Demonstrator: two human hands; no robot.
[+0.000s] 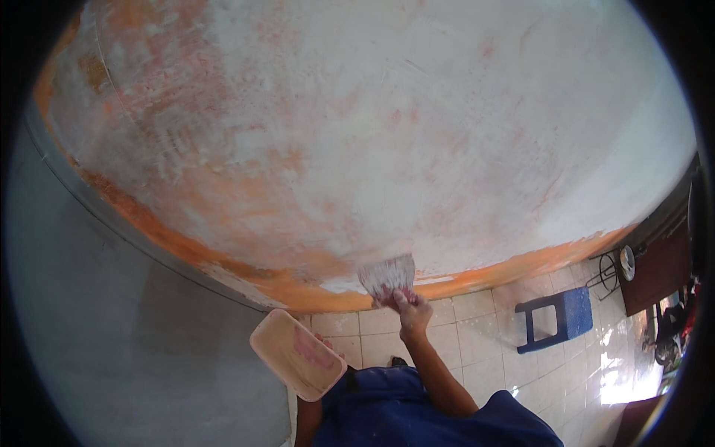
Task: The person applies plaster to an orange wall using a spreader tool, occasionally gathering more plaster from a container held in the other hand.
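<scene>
My right hand (414,314) is closed round the handle of a wide putty knife (386,275), whose blade is smeared with whitish filler. The blade lies against or very close to the lower part of the wall (357,171), just above a bare orange strip. White filler covers much of this wall, with orange and pink patches showing through. Lower left, my left hand (326,342) holds a pale pink rectangular tub (262,344) from beneath; only some fingertips show past its rim. A pinkish smear of filler lies inside the tub.
A grey wall or panel (179,350) rises close on the left and meets the filled wall at a corner. Light floor tiles (477,335) run along its foot. To the right stand a blue plastic stool (573,313), a dark wire stand (608,273) and brown furniture (657,264).
</scene>
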